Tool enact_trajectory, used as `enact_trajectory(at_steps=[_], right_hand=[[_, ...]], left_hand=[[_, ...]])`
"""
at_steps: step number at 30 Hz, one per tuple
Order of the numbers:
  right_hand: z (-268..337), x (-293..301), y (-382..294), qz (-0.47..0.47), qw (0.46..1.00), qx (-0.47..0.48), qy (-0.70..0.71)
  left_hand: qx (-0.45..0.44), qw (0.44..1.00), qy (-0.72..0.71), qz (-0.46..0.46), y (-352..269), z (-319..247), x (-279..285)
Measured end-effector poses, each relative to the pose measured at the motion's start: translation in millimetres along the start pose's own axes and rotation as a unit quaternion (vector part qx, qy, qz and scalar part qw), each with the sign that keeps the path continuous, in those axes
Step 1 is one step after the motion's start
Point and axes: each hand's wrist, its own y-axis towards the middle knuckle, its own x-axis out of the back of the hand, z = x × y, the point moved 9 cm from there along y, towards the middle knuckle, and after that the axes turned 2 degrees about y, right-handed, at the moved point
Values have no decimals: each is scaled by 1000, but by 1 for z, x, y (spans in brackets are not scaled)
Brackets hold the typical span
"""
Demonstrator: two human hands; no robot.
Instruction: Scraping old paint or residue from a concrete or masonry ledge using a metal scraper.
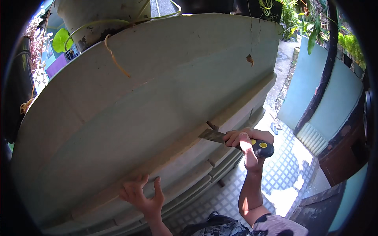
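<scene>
My right hand [246,141] grips a scraper by its black handle [264,150] with yellow marks. The flat metal blade [213,135] reaches left to the brownish ledge [165,157] along a pale green wall [159,97]. A short dark stub [212,126], perhaps a pipe end, sits just above the blade. Whether the blade's edge touches the ledge I cannot tell. Lower left, my left hand [141,194] is at the same ledge with thumb and fingers apart and holds nothing.
Stepped mouldings [189,178] run below the ledge. A large plant pot [100,20] stands on the wall top, with stems hanging over. Tiled floor [277,168] lies to the right, with slippers [274,128] on it. A dark pole [320,79] rises beside another pale wall [339,97].
</scene>
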Motion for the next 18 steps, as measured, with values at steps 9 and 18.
enact_trajectory(at_steps=[9, 18], right_hand=[[-19, -14, -4, -18, 975, 79, 207], [-9, -1, -15, -70, 953, 141, 257]], left_hand=[[-15, 1000, 4, -26, 1, 0, 3], [-15, 1000, 8, -21, 0, -2, 3]])
